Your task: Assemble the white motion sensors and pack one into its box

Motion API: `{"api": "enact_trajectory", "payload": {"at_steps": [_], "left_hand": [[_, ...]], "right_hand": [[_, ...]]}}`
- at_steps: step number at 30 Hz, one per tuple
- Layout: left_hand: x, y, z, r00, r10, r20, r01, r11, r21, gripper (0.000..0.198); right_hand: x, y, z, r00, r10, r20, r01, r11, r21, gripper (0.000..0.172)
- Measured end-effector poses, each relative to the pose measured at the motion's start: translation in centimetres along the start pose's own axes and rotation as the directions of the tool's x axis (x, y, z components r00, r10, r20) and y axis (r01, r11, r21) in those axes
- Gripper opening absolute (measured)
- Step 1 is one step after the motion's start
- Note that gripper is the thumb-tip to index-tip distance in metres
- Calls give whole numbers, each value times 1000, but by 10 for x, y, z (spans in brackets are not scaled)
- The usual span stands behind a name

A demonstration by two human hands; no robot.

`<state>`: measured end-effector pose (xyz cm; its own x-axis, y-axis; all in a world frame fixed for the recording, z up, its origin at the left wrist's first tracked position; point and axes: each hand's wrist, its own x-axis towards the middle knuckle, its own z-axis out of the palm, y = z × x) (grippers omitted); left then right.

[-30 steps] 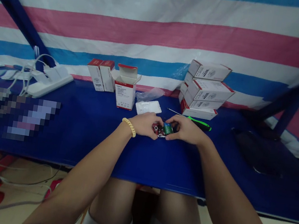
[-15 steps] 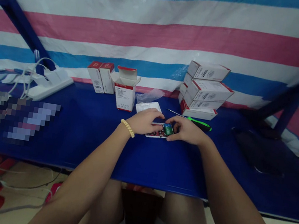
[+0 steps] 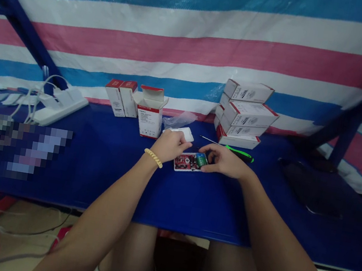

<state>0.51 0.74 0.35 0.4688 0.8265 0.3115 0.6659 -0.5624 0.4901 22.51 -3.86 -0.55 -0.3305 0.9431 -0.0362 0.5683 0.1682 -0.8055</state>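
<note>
A white plastic device casing [image 3: 179, 168] lies open side up on the table, with a red circuit board [image 3: 182, 161] and a green-and-blue part [image 3: 201, 160] inside. My right hand [image 3: 223, 160] grips its right end, thumb at the near edge and fingers curled at the far side. Above the casing's left part is my left hand [image 3: 169, 146], fingers curled together and thumb pointing right; whatever it may hold is hidden. Just behind those fingers lies a white plastic cover [image 3: 186, 133]. A screwdriver with a green-and-black handle [image 3: 241, 154] rests behind my right hand.
An opened white-and-red box [image 3: 149, 119] stands behind my left hand, two closed boxes [image 3: 121, 98] beside it. Several more boxes [image 3: 248, 114] are stacked at back right. Clear plastic wrap [image 3: 179, 120] lies between. A power strip [image 3: 60, 107] with cables sits left, a dark flat object [image 3: 310, 186] right.
My left hand has lifted off the circuit board and drawn back toward the white cover, its fingers now curled. The board shows more fully. My right hand stays at the casing's right end.
</note>
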Motion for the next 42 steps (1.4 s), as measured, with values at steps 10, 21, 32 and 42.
{"api": "enact_trajectory", "payload": {"at_steps": [10, 21, 32, 42], "left_hand": [[0, -6, 1, 989, 147, -20, -147, 988, -36, 23], [1, -7, 4, 993, 107, -56, -111, 991, -75, 20], [1, 0, -4, 978, -81, -190, 104, 988, 113, 39], [0, -4, 2, 969, -141, -203, 169, 977, 126, 27]], "right_hand": [[4, 8, 1, 989, -56, -134, 45, 995, -86, 45], [8, 10, 4, 951, -92, -294, 36, 981, -191, 25], [8, 8, 4, 956, -60, -288, 12, 986, -167, 25], [2, 3, 3, 996, -87, 1, 86, 985, -151, 73]]}}
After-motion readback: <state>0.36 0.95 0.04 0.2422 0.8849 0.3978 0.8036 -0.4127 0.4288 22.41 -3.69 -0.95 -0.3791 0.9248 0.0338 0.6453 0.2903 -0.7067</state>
